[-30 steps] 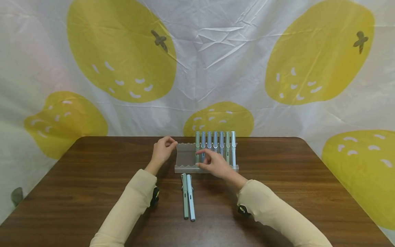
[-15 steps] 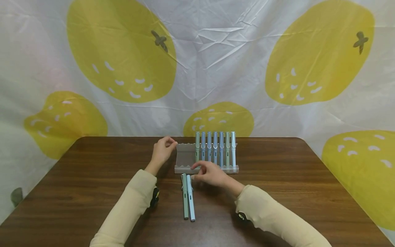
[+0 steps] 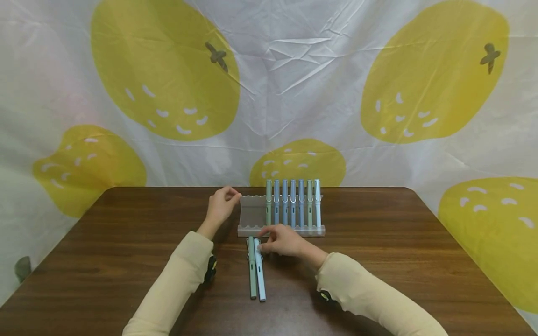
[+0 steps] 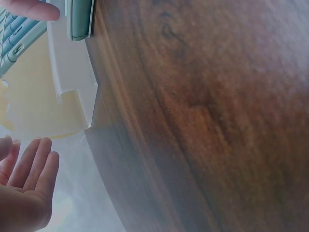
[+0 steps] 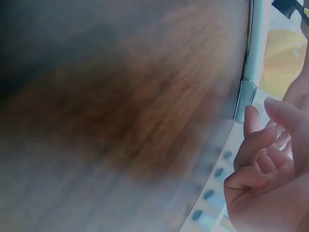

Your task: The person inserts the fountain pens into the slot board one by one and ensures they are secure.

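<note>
A clear pen rack (image 3: pixel 253 213) stands toward the back of the table, with several pens (image 3: pixel 293 205) in blue, green and pale blue upright along its right part. My left hand (image 3: pixel 220 205) pinches the rack's top left corner between thumb and forefinger. In front of the rack a green pen (image 3: pixel 252 273) and a pale blue pen (image 3: pixel 260 275) lie side by side, caps toward the rack. My right hand (image 3: pixel 283 240) is at the pale blue pen's cap, thumb and forefinger spread. In the right wrist view the forefinger is close to the cap (image 5: pixel 246 96); contact is unclear.
The brown wooden table (image 3: pixel 357 280) carries the rack and pens. A white cloth (image 3: pixel 260 93) printed with yellow fruit hangs behind it. The rack's left slots hold no pens.
My right hand has moved from the standing pens down and forward-left to the cap of the pale blue pen. The left hand stays on the rack corner; the lying pens have not moved.
</note>
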A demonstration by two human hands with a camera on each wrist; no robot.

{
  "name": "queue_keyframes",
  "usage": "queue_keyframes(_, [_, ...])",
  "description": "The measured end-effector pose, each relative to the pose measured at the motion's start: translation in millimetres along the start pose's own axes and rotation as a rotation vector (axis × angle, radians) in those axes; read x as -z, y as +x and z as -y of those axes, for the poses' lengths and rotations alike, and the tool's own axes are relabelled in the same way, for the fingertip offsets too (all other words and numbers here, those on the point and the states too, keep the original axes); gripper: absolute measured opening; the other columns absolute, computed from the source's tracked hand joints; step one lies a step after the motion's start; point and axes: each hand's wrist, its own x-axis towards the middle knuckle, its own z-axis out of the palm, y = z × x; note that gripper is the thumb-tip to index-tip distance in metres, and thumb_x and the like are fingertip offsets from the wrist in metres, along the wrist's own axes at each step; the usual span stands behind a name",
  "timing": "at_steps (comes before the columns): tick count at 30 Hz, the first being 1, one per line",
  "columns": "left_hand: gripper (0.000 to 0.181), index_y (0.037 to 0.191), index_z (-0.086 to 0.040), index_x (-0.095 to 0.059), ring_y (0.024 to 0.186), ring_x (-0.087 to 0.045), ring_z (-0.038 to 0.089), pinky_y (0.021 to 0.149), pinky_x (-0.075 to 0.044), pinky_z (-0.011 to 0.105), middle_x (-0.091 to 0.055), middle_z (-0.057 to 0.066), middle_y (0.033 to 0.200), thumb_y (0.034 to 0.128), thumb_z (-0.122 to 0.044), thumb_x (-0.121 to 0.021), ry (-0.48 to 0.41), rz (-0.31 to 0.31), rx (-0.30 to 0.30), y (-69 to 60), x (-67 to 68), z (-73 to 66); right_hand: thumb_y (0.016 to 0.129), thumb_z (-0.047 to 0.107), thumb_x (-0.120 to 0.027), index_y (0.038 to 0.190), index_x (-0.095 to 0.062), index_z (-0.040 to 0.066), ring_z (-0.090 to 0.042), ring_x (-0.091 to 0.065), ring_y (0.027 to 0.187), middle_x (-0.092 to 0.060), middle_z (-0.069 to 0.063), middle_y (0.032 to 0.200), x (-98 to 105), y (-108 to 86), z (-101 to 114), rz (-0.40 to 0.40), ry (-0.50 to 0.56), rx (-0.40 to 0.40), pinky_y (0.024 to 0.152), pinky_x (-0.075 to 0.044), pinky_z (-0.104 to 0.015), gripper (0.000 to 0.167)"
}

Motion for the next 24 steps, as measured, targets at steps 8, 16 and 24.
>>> queue_keyframes(8, [0.017, 0.087, -0.002, -0.061, 0.089, -0.060, 0.026, 0.075, -0.044, 0.040, -0.065, 0.013, 0.090, 0.0864, -0.019, -0.058, 0.002, -0.003, -0.001, -1.4, -0.1, 0.1, 0.080, 0.022, -0.065, 0.109, -0.058, 0.002, -0.007, -0.050, 0.049, -0.055, 0.005, 0.060, -4.5, 3.7, 3.7, -0.012, -0.122, 0.001, 0.046, -0.041, -0.024, 0.036])
queue_keyframes(16, [0.017, 0.087, -0.002, -0.061, 0.087, -0.060, 0.026, 0.074, -0.045, 0.040, -0.065, 0.013, 0.088, 0.0861, -0.019, -0.058, 0.001, -0.008, -0.005, -0.5, -0.5, 1.0, 0.078, 0.024, -0.066, 0.107, -0.058, 0.001, -0.005, -0.048, 0.049, -0.055, 0.006, 0.059, -7.9, 4.8, 5.7, -0.004, -0.218, 0.023, 0.045, -0.040, -0.022, 0.038])
queue_keyframes(24, [0.017, 0.086, -0.002, -0.061, 0.084, -0.061, 0.025, 0.071, -0.045, 0.039, -0.065, 0.013, 0.086, 0.0863, -0.019, -0.058, 0.007, -0.014, -0.011, -0.1, -0.9, 0.9, 0.080, 0.017, -0.064, 0.107, -0.056, 0.000, -0.007, -0.047, 0.047, -0.054, 0.003, 0.058, -1.7, -1.5, 2.9, 0.029, -0.158, 0.015, 0.044, -0.039, -0.024, 0.033])
